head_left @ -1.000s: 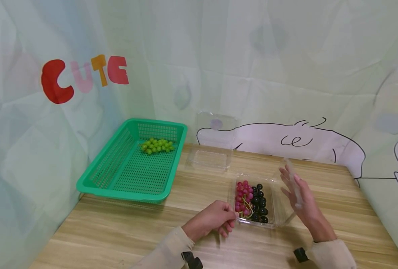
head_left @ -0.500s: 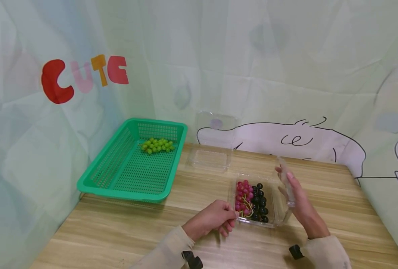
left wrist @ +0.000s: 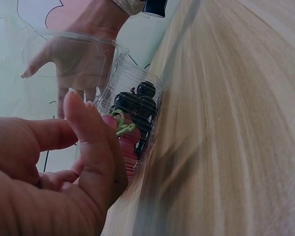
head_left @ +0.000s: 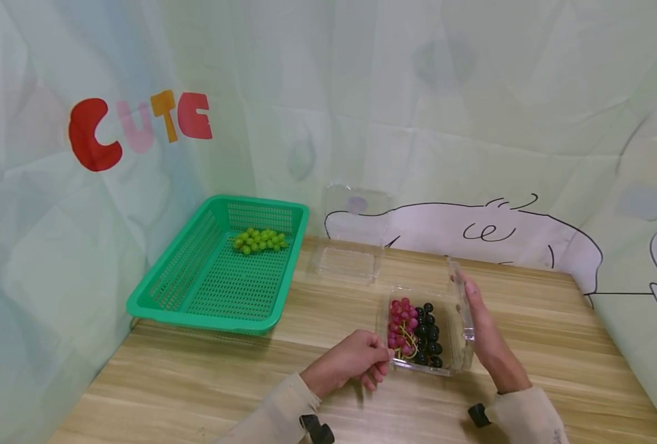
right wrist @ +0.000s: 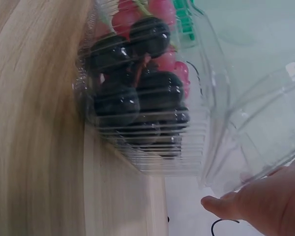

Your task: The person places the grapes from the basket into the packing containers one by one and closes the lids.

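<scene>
Backdrop (head_left: pixel 362 105), 10 o'clock: I read "CUTE" (head_left: pixel 167 118). Table (head_left: pixel 317 333): clear container (head_left: pixel 425 370), 5 o'clock. Right hand (head_left: pixel 485 327), 4 o'clock: fingers straight against raised lid (head_left: pixel 468 333). Left hand (head_left: pixel 352 359), 6 o'clock: pinches container. Contents: red grapes (head_left: pixel 400 324), black grapes (head_left: pixel 431 333).

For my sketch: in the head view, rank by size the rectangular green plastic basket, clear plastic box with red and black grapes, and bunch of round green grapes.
1. Green plastic basket
2. Clear plastic box with red grapes and black grapes
3. Green grape bunch, farther back
</scene>
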`<state>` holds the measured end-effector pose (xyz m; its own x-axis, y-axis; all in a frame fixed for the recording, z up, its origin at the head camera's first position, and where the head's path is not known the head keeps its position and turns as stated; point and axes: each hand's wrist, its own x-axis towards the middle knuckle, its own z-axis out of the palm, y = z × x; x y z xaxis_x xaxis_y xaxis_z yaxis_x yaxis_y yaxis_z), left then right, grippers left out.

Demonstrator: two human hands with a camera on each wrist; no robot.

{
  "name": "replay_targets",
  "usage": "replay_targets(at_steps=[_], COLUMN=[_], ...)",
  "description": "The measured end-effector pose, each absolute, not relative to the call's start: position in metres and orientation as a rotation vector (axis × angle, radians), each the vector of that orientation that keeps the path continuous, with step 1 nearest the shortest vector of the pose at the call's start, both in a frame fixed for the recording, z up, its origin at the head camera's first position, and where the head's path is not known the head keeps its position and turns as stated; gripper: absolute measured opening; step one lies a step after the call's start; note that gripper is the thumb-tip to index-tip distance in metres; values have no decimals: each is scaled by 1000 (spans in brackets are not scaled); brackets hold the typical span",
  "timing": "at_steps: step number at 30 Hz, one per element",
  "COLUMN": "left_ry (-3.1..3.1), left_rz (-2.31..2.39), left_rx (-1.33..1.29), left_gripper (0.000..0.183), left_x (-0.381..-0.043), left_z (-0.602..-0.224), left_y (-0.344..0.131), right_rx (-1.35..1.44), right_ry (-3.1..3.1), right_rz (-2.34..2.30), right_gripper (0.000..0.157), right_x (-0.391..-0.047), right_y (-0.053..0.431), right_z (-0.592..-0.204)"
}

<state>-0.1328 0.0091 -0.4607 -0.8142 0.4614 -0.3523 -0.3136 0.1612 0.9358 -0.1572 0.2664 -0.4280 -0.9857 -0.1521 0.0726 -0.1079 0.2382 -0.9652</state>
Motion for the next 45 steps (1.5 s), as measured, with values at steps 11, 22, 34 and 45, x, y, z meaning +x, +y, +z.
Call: replay_targets(at_steps=[11,22,34,45], left_ry=[1865,1910,1867,1850], left_rz=[1715,1697,1707,1726], left_rx=[125,119,99,113], left_gripper=[24,18,31,41], left_x=[-132,-130,-132,-134], left_z=[-460,-456,-454,-455], left_y=[9,6,4,3], right_rx=[-233,-203,-170,-156], right_ry=[2535,2605,2818,2883], right_rz=[-1842,-1868,-1664,-1560], right_gripper=[70,66,68,70], right_x=[-166,-171,-171,-172], right_y=[256,250,245,242], right_z=[-432,-436,-447,-452])
